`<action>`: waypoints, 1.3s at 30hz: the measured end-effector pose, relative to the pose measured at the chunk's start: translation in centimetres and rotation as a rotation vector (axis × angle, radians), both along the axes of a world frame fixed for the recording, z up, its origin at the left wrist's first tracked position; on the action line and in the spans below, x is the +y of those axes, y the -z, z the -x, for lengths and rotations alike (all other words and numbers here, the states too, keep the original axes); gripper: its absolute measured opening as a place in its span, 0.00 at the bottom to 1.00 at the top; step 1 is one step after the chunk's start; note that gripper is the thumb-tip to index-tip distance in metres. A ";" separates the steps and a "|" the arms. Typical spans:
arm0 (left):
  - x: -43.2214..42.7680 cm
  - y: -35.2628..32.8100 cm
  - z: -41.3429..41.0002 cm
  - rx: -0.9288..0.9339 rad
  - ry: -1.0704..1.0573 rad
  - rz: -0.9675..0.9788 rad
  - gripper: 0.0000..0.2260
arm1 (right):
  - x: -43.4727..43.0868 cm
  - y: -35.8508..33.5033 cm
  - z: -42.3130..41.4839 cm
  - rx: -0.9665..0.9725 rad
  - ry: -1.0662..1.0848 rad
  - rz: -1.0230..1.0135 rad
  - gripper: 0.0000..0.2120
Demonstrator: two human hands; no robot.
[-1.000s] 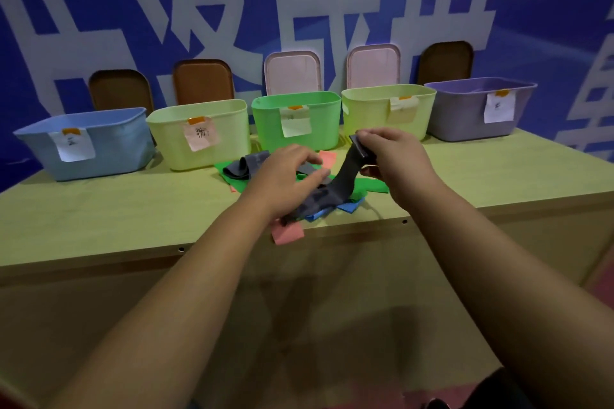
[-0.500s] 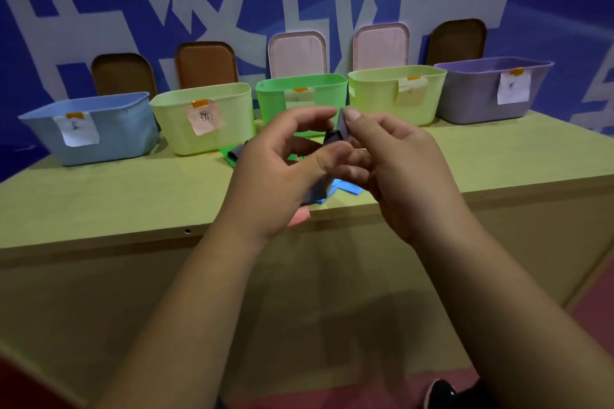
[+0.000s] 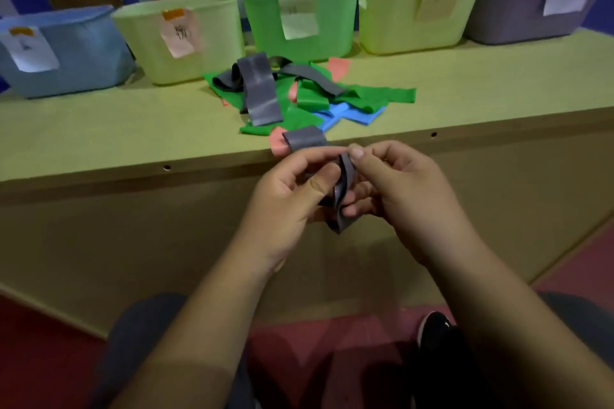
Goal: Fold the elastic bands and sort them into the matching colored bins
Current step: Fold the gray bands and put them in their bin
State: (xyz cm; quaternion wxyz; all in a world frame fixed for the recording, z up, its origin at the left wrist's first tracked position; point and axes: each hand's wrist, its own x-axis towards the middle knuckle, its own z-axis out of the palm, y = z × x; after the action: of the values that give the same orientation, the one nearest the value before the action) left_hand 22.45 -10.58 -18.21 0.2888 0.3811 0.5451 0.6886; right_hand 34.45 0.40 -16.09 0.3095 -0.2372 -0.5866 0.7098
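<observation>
Currently, both hands are working lower than half a second ago: then they were raised in front of the green bin; now they are sitting below the front edge of the table, against its front panel. The view is also tilting further down, so the floor and one black shoe are showing.

The left hand is pinching the grey band between thumb and curled fingers. The right hand is pinching the same band from the other side, thumb on top. The band is hanging clear of the table, folded into layers between the two hands, its lower end sticking out beneath them. A grey loop just above the left fingers appears to belong to it.

Five bins are standing in a row at the back of the table: one blue bin, one lime bin, the green bin, a second lime bin and one purple bin. Each is carrying one paper label, five in all.

One pile is lying in front of the green bin, with green, grey, blue and pink bands tangled together. At least two grey strips and one blue piece are showing; the full count cannot be told.
</observation>
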 end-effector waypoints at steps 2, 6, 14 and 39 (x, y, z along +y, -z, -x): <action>0.1 2.0 -0.2 0.033 -0.085 0.032 0.10 | 0.2 2.1 0.2 -0.026 -0.010 0.038 0.08; 0.4 5.6 -0.6 0.211 -0.247 0.057 0.03 | 0.8 6.1 0.5 -0.074 -0.057 0.080 0.13; 0.9 9.1 -0.2 0.394 -0.329 0.227 0.03 | 2.2 10.1 1.0 -0.207 -0.165 0.166 0.13; -0.3 9.9 2.5 0.814 -0.180 0.409 0.14 | 3.1 10.7 -1.0 -0.576 -0.122 -0.514 0.15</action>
State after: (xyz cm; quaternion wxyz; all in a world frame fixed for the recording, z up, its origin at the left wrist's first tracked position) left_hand 19.96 -10.83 -28.14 0.0596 0.5066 0.7697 0.3838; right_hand 35.43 3.53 -26.83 0.1385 -0.3063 -0.8212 0.4611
